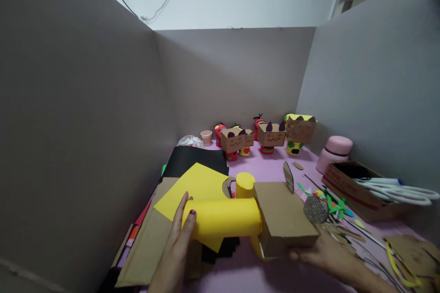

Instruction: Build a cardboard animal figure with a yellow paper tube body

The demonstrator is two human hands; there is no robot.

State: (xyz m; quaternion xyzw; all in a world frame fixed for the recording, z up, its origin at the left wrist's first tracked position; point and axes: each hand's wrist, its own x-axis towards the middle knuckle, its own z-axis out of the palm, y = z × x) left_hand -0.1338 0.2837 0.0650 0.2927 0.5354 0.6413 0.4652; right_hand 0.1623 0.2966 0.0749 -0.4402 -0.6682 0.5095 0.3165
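My left hand (178,238) wraps round the left end of a yellow paper-covered tube (225,218), which lies sideways. The tube's other end meets the left side of a brown cardboard box (287,213). My right hand (321,249) grips this box at its lower right corner, with some fingers hidden underneath. Just behind the tube stands a short yellow cylinder (245,182). A yellow sheet (199,178) lies under and behind my left hand. Below the box, part of a rounded yellow thing shows, too covered to name.
Several cardboard cat-faced figures (271,135) stand along the back. Black sheets (199,158) and flat cardboard (137,256) lie at left. On the right are paper scraps (338,206), a pink bottle (334,153), an open box (364,201) with a white cable, and yellow-handled scissors (400,268). Grey panels enclose the table.
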